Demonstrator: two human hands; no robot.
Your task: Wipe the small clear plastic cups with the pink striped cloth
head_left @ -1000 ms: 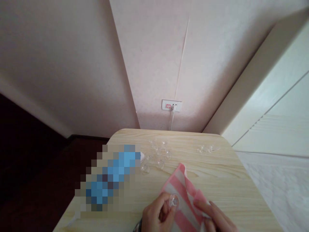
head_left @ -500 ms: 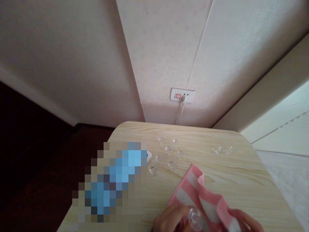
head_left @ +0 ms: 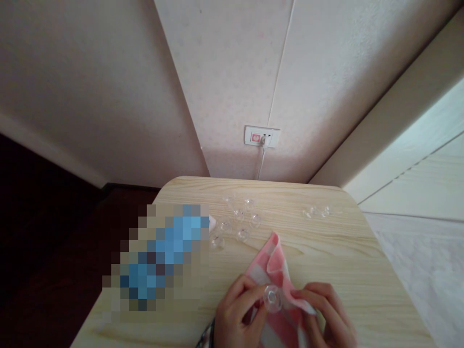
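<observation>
My left hand [head_left: 241, 307] is closed, pinching a small clear round plastic piece [head_left: 272, 298] that looks like a suction cup. A pink and white striped cloth [head_left: 277, 275] hangs between my hands, just behind that piece. My right hand [head_left: 328, 311] is closed on the cloth's right edge, thumb and fingers pressed together. Whether my left fingers also grip the cloth is hidden. Beyond the cloth, several similar clear suction cups [head_left: 242, 235] lie loosely grouped on the wooden table.
More clear pieces [head_left: 318, 211] lie toward the back right of the light wood table [head_left: 362, 270]. A blurred-out blue object [head_left: 174, 246] occupies the left side. Behind the table, a wall socket [head_left: 261, 137] holds a plug with a white cord.
Both hands have come further up into view with the cloth and the clear piece. My right hand has lifted the cloth's edge closer to the piece. The view has shifted slightly.
</observation>
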